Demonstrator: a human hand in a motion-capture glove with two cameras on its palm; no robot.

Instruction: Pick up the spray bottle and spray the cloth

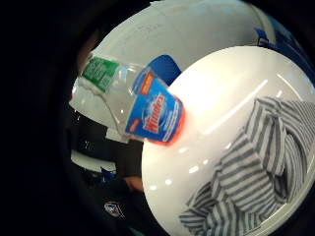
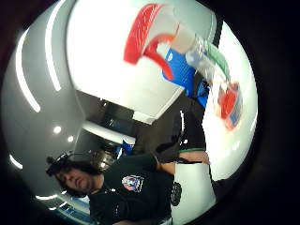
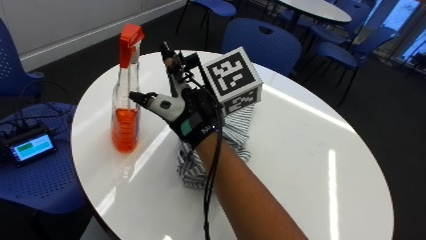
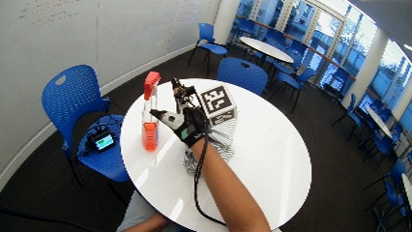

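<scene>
Fingers spread, grasping nothing; gloved right hand (image 3: 190, 117) raised over striped cloth (image 3: 234, 131), just beside upright Windex spray bottle (image 3: 126, 95) at nine o'clock on round white table (image 3: 319, 165).

The outside view looks down from above the person's shoulder, close over the round white table (image 3: 319, 150), with the gloved right hand (image 3: 190, 117) at centre frame and the spray bottle (image 3: 126, 95) at left; the wide outside view faces the same way from higher and farther back, taking in the whole table (image 4: 270, 145) and the chairs around it. Both palm views ride on the hand near the bottle (image 1: 142, 105) (image 2: 201, 61): the little finger side looks down across the tabletop to the striped cloth (image 1: 251, 172) at lower right, the thumb side looks back toward the person and ceiling.
</scene>
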